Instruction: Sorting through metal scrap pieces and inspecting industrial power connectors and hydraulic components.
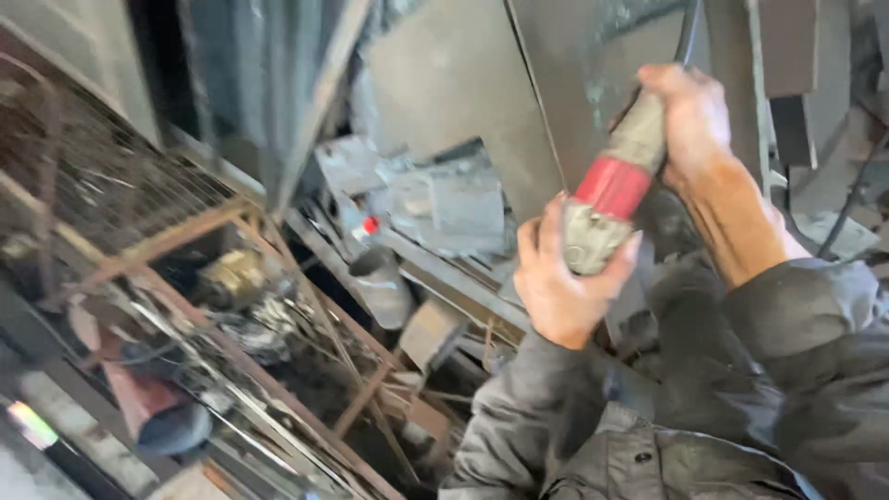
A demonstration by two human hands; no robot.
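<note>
— What's in hand?
— A grinder (pixel 616 190), right of centre: left hand (pixel 560 282) wraps its head, right hand (pixel 690 116) clenches the rear.
— Advice?
— Probably keep both grips firm near the metal rack (pixel 185 231).

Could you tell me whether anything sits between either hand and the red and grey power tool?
Nothing visible does. The left hand is wrapped around the grey head end of the power tool, and the right hand grips its rear handle, both directly on the tool, with no cloth or other thing between.
</note>
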